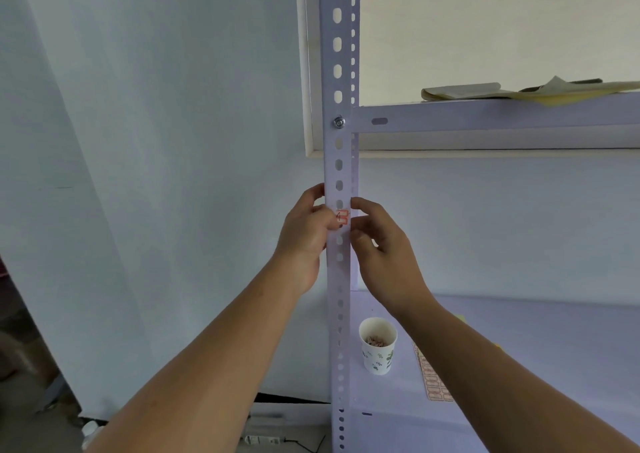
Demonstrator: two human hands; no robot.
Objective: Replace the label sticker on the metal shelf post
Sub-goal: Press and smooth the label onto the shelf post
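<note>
A white perforated metal shelf post [337, 140] runs vertically through the middle of the view. A small white label sticker with red borders [342, 217] sits on its front face at hand height. My left hand [306, 230] wraps the post's left edge, thumb on the sticker's left end. My right hand [377, 244] is at the post's right edge, its fingertips touching the sticker's right end. Whether the sticker lies flat or is partly lifted cannot be told.
A paper cup [377, 347] holding small scraps stands on the lower shelf [519, 366] right of the post. A sheet of red-bordered stickers [433, 380] lies beside it. Papers [519, 90] lie on the upper shelf [485, 116]. A wall is to the left.
</note>
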